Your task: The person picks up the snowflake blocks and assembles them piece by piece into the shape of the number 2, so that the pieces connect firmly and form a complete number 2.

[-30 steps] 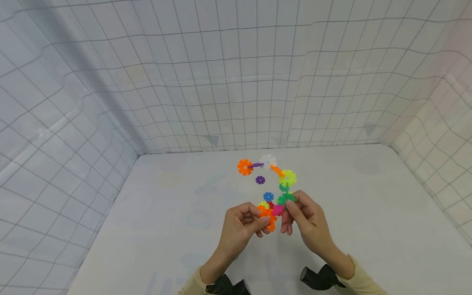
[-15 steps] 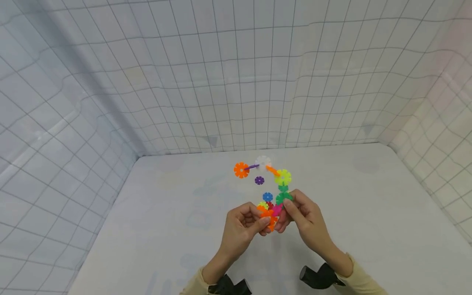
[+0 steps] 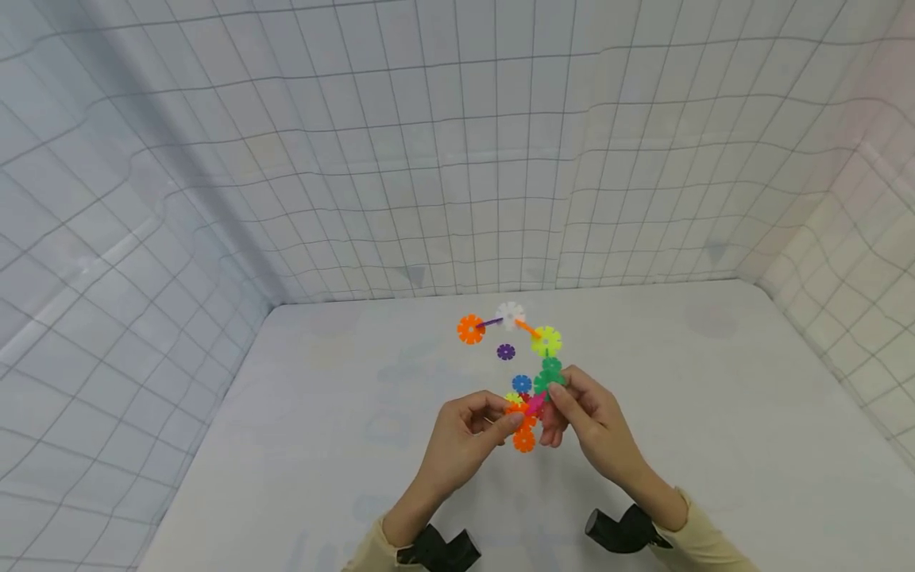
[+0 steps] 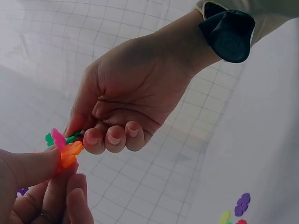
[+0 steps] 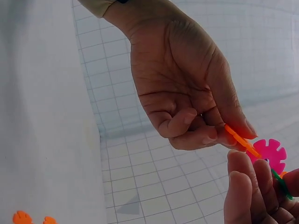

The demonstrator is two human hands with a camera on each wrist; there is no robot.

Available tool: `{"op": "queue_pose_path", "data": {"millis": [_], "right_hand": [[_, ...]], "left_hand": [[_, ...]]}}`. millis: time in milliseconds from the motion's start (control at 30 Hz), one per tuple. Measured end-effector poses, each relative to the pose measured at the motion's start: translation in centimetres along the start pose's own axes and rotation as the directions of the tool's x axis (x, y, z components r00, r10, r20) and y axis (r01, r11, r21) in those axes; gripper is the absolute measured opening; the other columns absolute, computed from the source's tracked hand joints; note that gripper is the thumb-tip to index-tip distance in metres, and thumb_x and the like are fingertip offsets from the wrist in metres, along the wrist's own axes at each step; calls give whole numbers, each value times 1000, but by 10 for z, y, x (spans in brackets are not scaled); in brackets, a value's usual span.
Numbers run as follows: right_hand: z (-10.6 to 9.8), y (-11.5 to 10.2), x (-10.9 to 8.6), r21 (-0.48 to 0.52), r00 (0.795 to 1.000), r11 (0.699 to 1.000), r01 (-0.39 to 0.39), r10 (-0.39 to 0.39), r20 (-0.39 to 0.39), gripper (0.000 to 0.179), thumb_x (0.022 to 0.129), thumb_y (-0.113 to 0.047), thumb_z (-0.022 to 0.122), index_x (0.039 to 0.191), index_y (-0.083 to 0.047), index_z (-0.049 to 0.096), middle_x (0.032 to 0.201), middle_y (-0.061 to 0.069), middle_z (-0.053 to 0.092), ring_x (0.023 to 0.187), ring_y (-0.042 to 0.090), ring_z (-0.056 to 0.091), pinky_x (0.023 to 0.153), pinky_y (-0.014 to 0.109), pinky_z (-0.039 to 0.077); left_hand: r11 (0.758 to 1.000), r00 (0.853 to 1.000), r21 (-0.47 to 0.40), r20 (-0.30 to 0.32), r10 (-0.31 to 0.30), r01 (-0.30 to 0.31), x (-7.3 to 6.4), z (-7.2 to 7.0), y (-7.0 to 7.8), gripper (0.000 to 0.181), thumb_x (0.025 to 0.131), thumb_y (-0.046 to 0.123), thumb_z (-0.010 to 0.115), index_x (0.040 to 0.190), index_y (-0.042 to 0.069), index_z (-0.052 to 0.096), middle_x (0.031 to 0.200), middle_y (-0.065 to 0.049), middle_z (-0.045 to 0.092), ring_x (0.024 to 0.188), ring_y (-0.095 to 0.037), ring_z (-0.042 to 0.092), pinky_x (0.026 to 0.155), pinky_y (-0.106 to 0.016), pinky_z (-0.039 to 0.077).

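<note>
left hand pinching orange disc | right hand pinching green disc | pink disc between the hands, touching orange disc; whether slotted, cannot tell | disc chain nearer right hand, long axis stretching forward beyond green disc, then bending left

Head view: I have left hand and right hand close together, each thumb pinched toward its forefinger, forearms converging.
</note>
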State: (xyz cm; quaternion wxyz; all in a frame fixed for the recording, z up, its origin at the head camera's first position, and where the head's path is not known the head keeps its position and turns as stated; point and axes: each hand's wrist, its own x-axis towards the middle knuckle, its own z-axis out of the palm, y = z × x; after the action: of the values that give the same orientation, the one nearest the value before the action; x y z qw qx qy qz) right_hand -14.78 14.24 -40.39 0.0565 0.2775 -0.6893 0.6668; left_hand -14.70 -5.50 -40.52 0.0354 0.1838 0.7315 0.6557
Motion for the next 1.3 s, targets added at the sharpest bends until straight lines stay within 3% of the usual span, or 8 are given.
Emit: {"op": "queue_pose_path", "data": {"millis": [167, 267, 533, 700, 933, 1167, 1300], "right_hand": [[1, 0, 1, 20, 997, 997, -73, 73, 29, 17, 103, -3, 35, 94, 2, 49, 71, 13, 57, 53, 24, 59, 48, 35, 51], [2, 2, 1, 9, 992, 994, -107, 106, 71, 16, 103, -4, 37, 94, 2, 50, 73, 14, 57, 54, 26, 59, 48, 35, 51], [6, 4, -1, -70, 965, 979, -191, 200, 171, 8, 94, -7, 59, 98, 0, 58, 81, 17, 63, 58, 22, 62, 51, 34, 52], [8, 5, -1, -67, 973, 984, -168, 176, 151, 6, 93, -5, 60, 96, 0, 60, 79, 17, 64, 56, 25, 61, 49, 34, 52], [6, 5, -2, -56, 984, 989, -135, 140, 108, 4, 93, -1, 58, 95, 0, 61, 76, 4, 65, 54, 24, 61, 47, 32, 51], [0, 3, 0, -25, 994, 996, -85, 87, 64, 4, 94, 1, 55, 96, 1, 58, 75, 5, 62, 54, 21, 59, 47, 32, 49], [-8, 2, 2, -10, 998, 998, -68, 68, 14, 6, 94, 0, 55, 95, 6, 55, 73, 9, 61, 53, 21, 59, 47, 31, 49]], "left_hand": [[998, 999, -60, -35, 1, -3, -1, 0, -1, 13, 87, 16, 71, 85, 3, 68, 74, -6, 64, 55, -14, 53, 56, -26, 50], [998, 997, -51, -71, 20, -24, 0, 0, -2, 14, 86, 15, 72, 83, 2, 68, 74, -8, 64, 57, -15, 54, 54, -25, 48], [999, 991, -24, -127, 38, -41, 0, -1, -4, 12, 83, 17, 75, 80, 6, 70, 75, -4, 65, 57, -15, 52, 50, -23, 42], [998, 993, -51, -118, 23, -29, 0, -2, -5, 12, 84, 17, 74, 81, 6, 71, 75, -3, 66, 55, -15, 51, 50, -23, 42], [999, 996, -42, -85, 10, -13, 1, -2, -4, 13, 87, 17, 71, 85, 4, 73, 75, -6, 65, 61, -15, 53, 51, -24, 44], [999, 997, -41, -69, -22, 19, 3, 0, -6, 14, 91, 12, 65, 89, 0, 71, 78, -11, 66, 68, -15, 57, 54, -22, 46], [1000, 998, 10, -58, -8, 9, 6, 2, -11, 13, 91, 8, 63, 88, -4, 70, 79, -14, 67, 69, -19, 58, 55, -25, 47]]}}
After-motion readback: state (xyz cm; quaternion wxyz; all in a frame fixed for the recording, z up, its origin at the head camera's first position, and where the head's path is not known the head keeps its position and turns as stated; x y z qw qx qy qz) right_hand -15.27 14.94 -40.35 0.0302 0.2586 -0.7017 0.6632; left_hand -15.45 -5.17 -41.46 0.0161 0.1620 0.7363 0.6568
